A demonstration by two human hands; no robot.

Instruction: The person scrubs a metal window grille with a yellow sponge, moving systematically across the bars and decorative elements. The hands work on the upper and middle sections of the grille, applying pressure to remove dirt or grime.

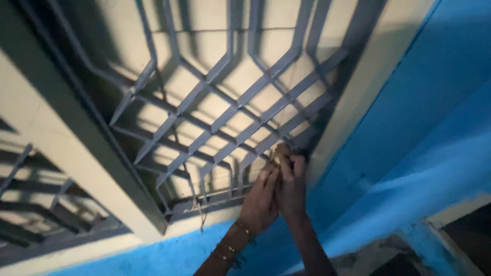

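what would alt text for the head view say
Two hands, left and right, work together at the lower corner of a grey metal window grille, fingers on a small object there too dim to identify. The grille sits in a cream wall beside a blue wall.

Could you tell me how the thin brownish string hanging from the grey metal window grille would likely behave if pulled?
The thin brownish string dangles slack, so it is probably floppy and light. The grey metal window grille looks rigid and would hardly flex.
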